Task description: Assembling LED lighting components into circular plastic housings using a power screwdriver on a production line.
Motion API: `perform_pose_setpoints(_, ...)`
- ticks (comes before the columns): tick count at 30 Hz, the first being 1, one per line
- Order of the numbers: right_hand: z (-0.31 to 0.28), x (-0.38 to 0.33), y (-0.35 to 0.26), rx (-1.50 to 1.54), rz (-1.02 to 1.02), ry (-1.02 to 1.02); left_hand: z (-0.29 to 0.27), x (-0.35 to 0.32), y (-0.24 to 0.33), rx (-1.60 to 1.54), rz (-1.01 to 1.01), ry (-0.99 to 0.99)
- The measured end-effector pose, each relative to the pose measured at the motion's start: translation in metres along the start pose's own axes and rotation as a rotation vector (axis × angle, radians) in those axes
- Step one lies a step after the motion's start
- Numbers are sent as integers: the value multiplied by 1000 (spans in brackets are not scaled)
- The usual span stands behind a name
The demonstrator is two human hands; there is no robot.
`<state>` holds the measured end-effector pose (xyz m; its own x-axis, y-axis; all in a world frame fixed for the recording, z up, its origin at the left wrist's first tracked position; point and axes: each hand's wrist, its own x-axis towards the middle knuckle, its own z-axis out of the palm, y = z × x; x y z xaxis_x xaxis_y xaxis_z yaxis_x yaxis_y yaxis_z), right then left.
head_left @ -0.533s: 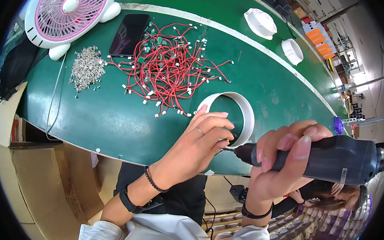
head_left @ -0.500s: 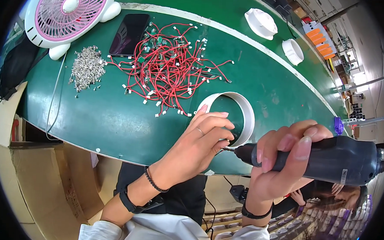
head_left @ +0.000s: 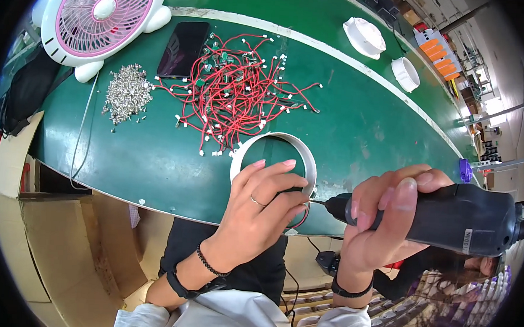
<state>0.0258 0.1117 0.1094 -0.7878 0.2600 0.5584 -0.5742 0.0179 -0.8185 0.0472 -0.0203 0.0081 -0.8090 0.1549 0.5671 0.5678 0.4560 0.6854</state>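
Observation:
A white plastic ring (head_left: 309,160) stands near the front edge of the green table. Across its near side lies my left hand (head_left: 264,202), fingers bent inside it and gripping its near right wall. A short red wire (head_left: 302,218) shows beside the fingertips, and the hand hides the ring's near wall. My right hand (head_left: 384,214) is wrapped round a dark electric screwdriver (head_left: 460,218), held level. Its thin bit points left and meets the ring's right side by my left fingertips. Whether a screw sits at the bit is too small to tell.
Beyond the ring lies a tangle of red wires (head_left: 236,94) with white connectors and small green boards. Left of it are a heap of screws (head_left: 127,94), a black phone (head_left: 184,50) and a pink-and-white fan (head_left: 104,16). White plastic parts (head_left: 364,37) stand at the far right.
The ring has shifted left and turned in my left hand, and a red wire now shows by its near right side. The screwdriver bit now meets the ring's outer wall. The whole view has shifted slightly.

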Motion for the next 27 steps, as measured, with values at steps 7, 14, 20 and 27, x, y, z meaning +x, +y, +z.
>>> perform_pose_setpoints(7, 5, 3, 8, -82, -96, 62, -2, 21, -13, -17, 40, -44)
perform_pose_setpoints(14, 1, 4, 9, -32, -51, 122, -1, 7, 3, -6, 85, -73)
perform_pose_setpoints(20, -1, 2, 13, -3, -44, 102, 18, 1, 3, 63, 81, -22)
perform_pose_setpoints(27, -8, 4, -4, 104, -124, 173, 16, 5, 5, 47, 87, 32)
